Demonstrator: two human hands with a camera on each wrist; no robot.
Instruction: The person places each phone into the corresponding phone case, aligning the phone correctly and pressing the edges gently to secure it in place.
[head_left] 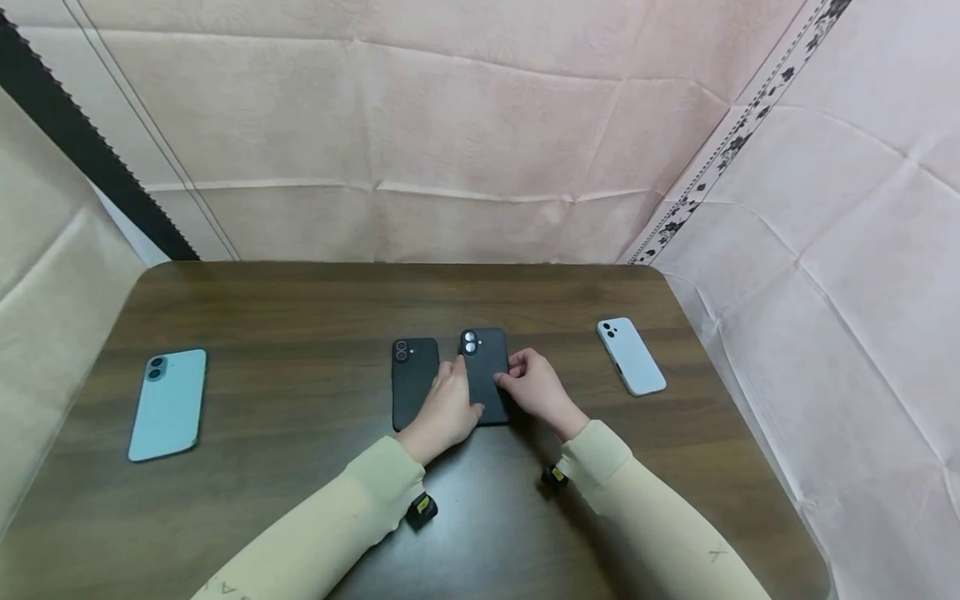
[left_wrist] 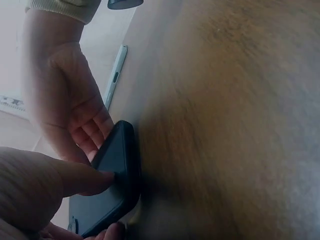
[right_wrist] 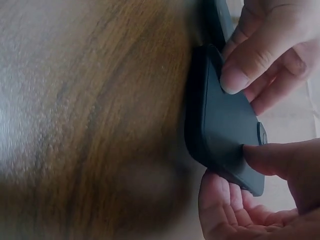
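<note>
A black phone (head_left: 487,358) with two bright camera lenses lies back up, held by both hands, at the middle of the table. My left hand (head_left: 444,412) grips its left edge, thumb on the back, fingers along the side. From the right, my right hand (head_left: 542,387) pinches the opposite edge; in the right wrist view its thumb presses the back and the fingers curl under the phone (right_wrist: 220,120). Beside them, left of the left hand, a second black phone (head_left: 411,375) lies back up, partly covered by that hand.
A light blue phone (head_left: 168,408) lies back up at the table's left. Toward the right edge lies a smaller white-blue phone (head_left: 633,358), tilted at an angle. The brown wooden table (head_left: 285,500) is bordered by pale cloth drapes (head_left: 480,125).
</note>
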